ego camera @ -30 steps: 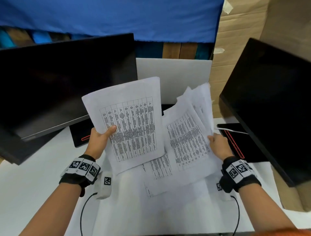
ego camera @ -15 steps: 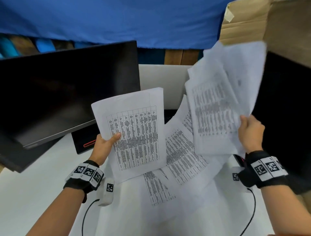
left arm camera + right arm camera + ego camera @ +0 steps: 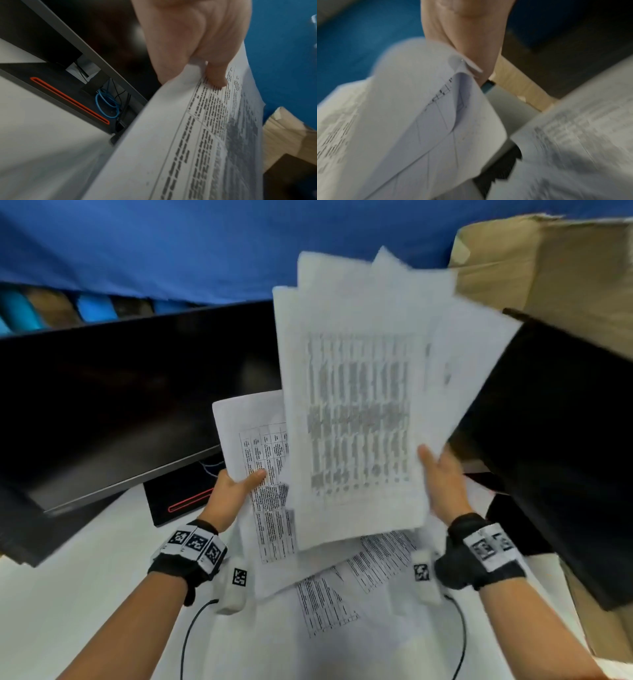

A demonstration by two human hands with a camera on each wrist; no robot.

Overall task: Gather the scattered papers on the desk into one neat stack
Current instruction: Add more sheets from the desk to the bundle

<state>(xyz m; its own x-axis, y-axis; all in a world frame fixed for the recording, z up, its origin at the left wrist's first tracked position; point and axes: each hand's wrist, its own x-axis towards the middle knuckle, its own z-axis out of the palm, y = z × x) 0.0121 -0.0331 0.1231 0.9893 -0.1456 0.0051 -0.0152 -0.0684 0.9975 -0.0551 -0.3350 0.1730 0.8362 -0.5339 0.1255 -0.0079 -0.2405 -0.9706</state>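
My left hand (image 3: pixel 236 491) pinches a printed table sheet (image 3: pixel 253 446) at its left edge, thumb on top (image 3: pixel 216 77), held above the desk. My right hand (image 3: pixel 442 481) grips a bundle of several printed sheets (image 3: pixel 356 405) by the right edge, raised and overlapping the left sheet. In the right wrist view the bundle (image 3: pixel 412 121) curls and is blurred. More printed papers (image 3: pixel 342 587) lie fanned on the white desk (image 3: pixel 85 594) under both hands.
A black monitor (image 3: pixel 120 392) stands at the left with its base (image 3: pixel 178 501), marked by a red slot, and a blue cable (image 3: pixel 108 104) behind. A second black monitor (image 3: pixel 561 440) is at the right. Cardboard (image 3: pixel 548 268) and blue cloth (image 3: pixel 205 244) are behind.
My right hand lifted a bundle of papers off the desk, raised it, then swung it left over the sheet in my left hand. The left hand barely moved.
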